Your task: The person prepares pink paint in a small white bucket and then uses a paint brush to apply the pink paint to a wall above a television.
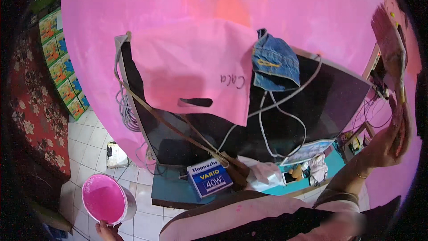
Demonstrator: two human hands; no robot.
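At the lower left, my left hand (108,231) is closed on the near rim of a white bucket (129,207), whose inside is coated in bright pink paint. My right hand (388,140) reaches up on the far right, its fingers wrapped round the handle of a wide paintbrush (390,51). Pink covers the bristles, which point upward close to the pink wall (307,9). Whether the bristle tips touch the wall, I cannot tell.
A television (321,93) stands against the wall, draped with a pink bag (196,71), a piece of denim (276,62) and cables. Below, a teal table (171,187) bears a blue-and-white box (209,178). A red floral cloth (40,120) hangs left, above white floor tiles (147,221).
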